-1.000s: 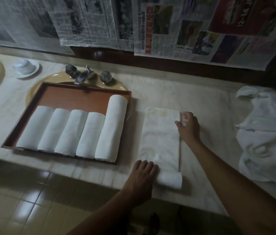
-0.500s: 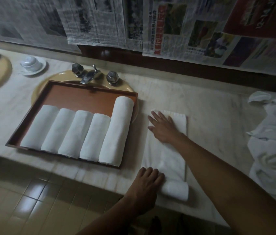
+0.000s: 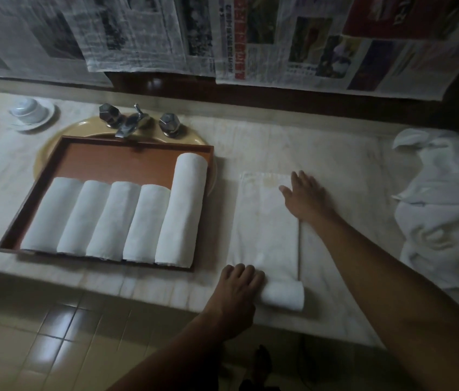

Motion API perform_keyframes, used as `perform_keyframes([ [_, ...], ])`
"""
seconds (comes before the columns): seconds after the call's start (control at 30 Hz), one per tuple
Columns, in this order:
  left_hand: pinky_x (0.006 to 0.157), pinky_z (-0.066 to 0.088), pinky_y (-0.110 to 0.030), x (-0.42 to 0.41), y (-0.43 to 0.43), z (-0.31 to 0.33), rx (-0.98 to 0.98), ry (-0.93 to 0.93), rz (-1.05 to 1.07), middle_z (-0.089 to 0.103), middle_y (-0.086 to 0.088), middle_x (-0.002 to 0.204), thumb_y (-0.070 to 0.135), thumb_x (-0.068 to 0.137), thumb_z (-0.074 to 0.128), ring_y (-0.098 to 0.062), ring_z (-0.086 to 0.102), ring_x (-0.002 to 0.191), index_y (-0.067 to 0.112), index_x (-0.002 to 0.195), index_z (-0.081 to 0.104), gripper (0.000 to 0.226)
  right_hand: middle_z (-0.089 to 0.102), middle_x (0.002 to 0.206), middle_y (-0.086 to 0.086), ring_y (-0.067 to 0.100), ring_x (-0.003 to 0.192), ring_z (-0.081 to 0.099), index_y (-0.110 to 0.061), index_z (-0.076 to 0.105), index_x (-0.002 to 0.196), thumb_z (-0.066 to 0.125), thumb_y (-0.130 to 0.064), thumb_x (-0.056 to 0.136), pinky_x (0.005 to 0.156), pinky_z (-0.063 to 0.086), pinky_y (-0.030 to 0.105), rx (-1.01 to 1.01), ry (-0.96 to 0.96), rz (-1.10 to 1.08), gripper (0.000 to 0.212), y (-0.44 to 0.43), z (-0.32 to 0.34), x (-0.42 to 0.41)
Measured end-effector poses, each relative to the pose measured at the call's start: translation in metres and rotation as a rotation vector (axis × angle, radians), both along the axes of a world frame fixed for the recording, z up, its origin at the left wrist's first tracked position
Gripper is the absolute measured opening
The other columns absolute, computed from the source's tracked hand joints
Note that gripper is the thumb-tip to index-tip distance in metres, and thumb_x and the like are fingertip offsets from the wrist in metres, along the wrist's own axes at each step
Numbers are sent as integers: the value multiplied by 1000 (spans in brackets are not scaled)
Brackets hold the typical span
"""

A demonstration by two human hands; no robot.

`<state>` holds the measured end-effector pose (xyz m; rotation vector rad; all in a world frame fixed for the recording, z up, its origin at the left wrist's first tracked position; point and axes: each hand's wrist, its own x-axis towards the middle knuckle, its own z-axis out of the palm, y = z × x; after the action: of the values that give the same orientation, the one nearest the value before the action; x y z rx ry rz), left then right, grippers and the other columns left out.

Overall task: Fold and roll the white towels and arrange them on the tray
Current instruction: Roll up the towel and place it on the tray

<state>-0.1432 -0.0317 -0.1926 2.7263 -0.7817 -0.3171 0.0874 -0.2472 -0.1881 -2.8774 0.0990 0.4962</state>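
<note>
Beside the tray [image 3: 127,162], left hand [image 3: 236,289] clasps the towel [image 3: 265,227] roll; right hand [image 3: 304,196] (flat, grip released) pins it taut.

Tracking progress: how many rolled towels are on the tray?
5. Four short rolls lie side by side from the tray's left; one longer roll lies right of them. None seems hidden. The part-rolled towel lies off it.
</note>
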Motion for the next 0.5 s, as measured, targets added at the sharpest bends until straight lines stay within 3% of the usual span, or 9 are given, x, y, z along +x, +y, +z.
perform_keyframes([
  [0.1, 101, 40, -40, 1, 0, 1, 12, 15, 4, 47, 0, 130, 36, 76, 54, -22, 47, 113, 24, 134, 44, 60, 29, 166, 12, 33, 149, 32, -15, 37, 157, 42, -46, 107, 121, 29, 47, 155, -23, 44, 58, -5, 21, -43],
  [0.2, 107, 37, -40, 1, 0, 3, 12, 44, 15, 46, 1, 136, 35, 80, 57, -22, 45, 119, 25, 139, 44, 62, 45, 156, 5, 25, 142, 43, -19, 55, 143, 53, -37, 104, 118, 35, 39, 279, -43, 159, 43, -8, 26, -123],
  [0.27, 102, 41, -41, 1, 1, 2, 30, 25, 9, 49, -1, 131, 33, 76, 59, -24, 49, 114, 22, 136, 47, 63, 52, 151, 0, 18, 140, 45, -23, 62, 138, 56, -39, 103, 117, 35, 32, 362, -64, 169, 39, -7, 26, -175],
  [0.37, 92, 46, -42, 0, 0, 0, 41, -16, 14, 53, -1, 121, 32, 68, 60, -26, 53, 104, 20, 129, 51, 63, 52, 150, -5, 15, 137, 46, -26, 58, 143, 58, -47, 100, 114, 37, 34, 352, -103, 256, 47, -7, 27, -234],
  [0.5, 95, 46, -42, 1, 3, 2, 28, -28, -9, 54, -1, 125, 30, 67, 59, -27, 54, 108, 19, 133, 50, 67, 61, 140, 4, 23, 126, 58, -21, 56, 144, 87, -38, 75, 101, 54, 40, 197, -225, 456, 77, -17, 7, -265],
])
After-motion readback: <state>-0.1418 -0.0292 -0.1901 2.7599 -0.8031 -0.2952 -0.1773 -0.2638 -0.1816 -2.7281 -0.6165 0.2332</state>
